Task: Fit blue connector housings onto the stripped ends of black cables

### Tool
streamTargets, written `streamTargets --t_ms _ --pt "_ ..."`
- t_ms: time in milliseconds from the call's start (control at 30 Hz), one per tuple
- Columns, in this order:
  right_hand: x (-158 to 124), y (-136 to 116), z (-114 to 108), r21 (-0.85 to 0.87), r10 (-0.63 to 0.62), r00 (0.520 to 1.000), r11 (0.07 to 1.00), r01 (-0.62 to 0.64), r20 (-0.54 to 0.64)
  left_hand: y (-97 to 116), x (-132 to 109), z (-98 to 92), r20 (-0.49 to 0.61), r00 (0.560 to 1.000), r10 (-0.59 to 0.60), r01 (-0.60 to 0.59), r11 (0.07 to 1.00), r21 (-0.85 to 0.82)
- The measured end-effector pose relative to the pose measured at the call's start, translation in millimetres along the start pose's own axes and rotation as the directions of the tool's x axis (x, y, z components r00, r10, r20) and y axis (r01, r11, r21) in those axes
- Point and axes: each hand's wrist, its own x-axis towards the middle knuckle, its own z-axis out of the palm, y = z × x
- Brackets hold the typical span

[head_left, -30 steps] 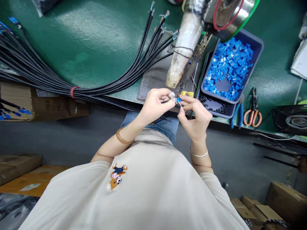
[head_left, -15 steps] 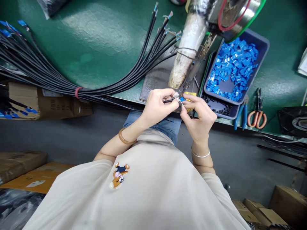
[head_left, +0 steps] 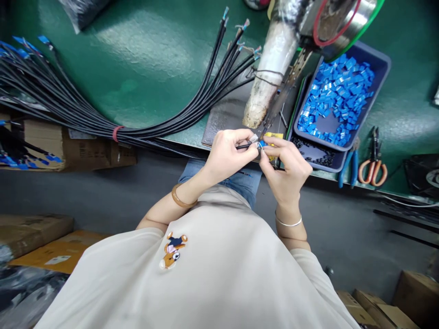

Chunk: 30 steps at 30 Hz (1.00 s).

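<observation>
My left hand (head_left: 228,151) is closed, pinching a black cable (head_left: 243,146) close to its stripped end. A small pale tag-like piece shows at its fingertips. Facing it, my right hand (head_left: 286,167) pinches around a small blue connector (head_left: 262,143) beside thin light wires at that cable end. The fingers hide most of the joint, so how far the wires sit in the connector cannot be seen. Both hands meet at the bench edge, just below the tip of a white wrapped tube (head_left: 264,82). Something yellow (head_left: 274,136) lies behind my right fingers.
A bundle of black cables (head_left: 164,127), tied with a red band, curves across the green bench. To the right, a grey bin (head_left: 383,68) holds blue connectors above a tray of small black parts (head_left: 320,155). Blue-handled pliers (head_left: 354,168) and orange-handled cutters (head_left: 372,171) lie beside them.
The whole view has shifted slightly, so the scene appears a little further right and lower. Both hands keep nearly the same pinch at the cable end.
</observation>
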Motion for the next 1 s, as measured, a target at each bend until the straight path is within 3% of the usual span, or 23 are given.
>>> streamTargets --t_ms 367,467,567,667,767,833,867,933,1000 --pt "-9 0 -5 -0.017 -0.042 0.996 0.999 0.044 0.079 -10 -7 1.5 0.098 0.993 -0.061 0.069 0.995 -0.073" --pt "-9 -1 -16 0.046 0.096 0.995 0.994 -0.098 0.04 -12 -16 2.0 0.101 0.994 -0.029 0.033 0.998 -0.044" --pt "-8 0 -29 0.226 0.343 0.936 0.92 -0.319 -0.076 -10 -27 2.2 0.073 0.988 0.134 -0.141 0.985 0.099" --pt "-6 1 -39 0.411 0.419 0.875 0.861 -0.299 -0.241 -5 -36 1.1 0.238 0.918 0.318 -0.378 0.883 0.278" --pt "-5 0 -44 0.393 0.327 0.823 0.909 -0.139 -0.464 -4 -38 -4.6 0.559 0.792 0.248 -0.449 0.855 0.257" --pt "-8 -3 -45 0.299 0.265 0.805 0.947 -0.114 -0.531 -8 -37 -10.9 0.688 0.707 0.164 -0.311 0.946 0.094" --pt "-10 -6 -45 0.247 0.255 0.824 0.958 -0.145 -0.507 -10 -36 -14.2 0.692 0.71 0.13 -0.177 0.984 -0.003" --pt "-14 -10 -43 0.154 0.291 0.894 0.955 -0.252 -0.341 -16 -35 -19.6 0.579 0.815 0.018 0.11 0.976 -0.186" --pt "-17 -14 -38 0.078 0.339 0.932 0.94 -0.332 -0.124 -20 -34 -22.0 0.425 0.899 -0.108 0.263 0.909 -0.324"
